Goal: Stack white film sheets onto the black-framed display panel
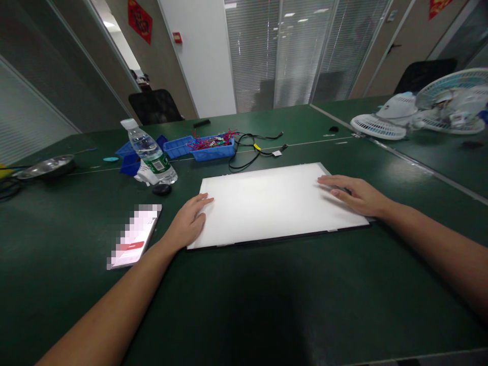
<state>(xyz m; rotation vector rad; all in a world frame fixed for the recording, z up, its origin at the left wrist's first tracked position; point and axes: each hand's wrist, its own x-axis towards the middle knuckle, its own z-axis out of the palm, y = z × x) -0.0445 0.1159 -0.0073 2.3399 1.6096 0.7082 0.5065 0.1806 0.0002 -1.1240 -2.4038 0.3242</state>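
Observation:
A flat white rectangular panel (274, 203) with a thin dark edge along its near side lies on the green table. At its left edge is my left hand (186, 223), fingers apart and fingertips on the white surface. My right hand (356, 194) reaches over the right part of the panel with its fingers stretched out and the thumb apart. Whether the right fingertips touch the surface or hover just above it, I cannot tell. Neither hand is closed around anything.
Left of the panel lie a phone (135, 238), a black mouse-like object (162, 189) and a tilted water bottle (150, 152). Behind it are a blue tray (213, 152) of red wires and a black cable (244, 165). Fan parts (381, 126) sit at the far right.

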